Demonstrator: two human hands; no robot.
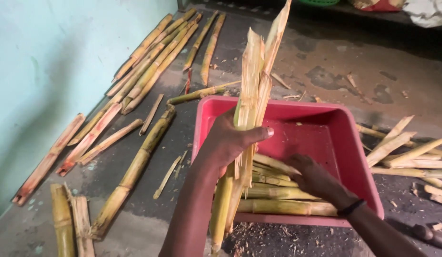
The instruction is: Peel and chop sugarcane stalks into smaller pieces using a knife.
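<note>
Left hand [230, 140] clamped round upright split cane strips [252, 90] (frayed tops); right hand [316, 178] down among cane pieces [278, 192] in red tub [347, 138], grip unclear.

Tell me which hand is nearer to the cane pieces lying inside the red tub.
Right. The right hand rests on the cane pieces in the red tub; the left hand grips an upright stalk bundle above them.

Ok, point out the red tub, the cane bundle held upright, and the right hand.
red tub [347, 124], head view, bare back rim.
cane bundle [252, 71], head view, upper split stalk.
right hand [311, 175], head view, back of hand.
</note>
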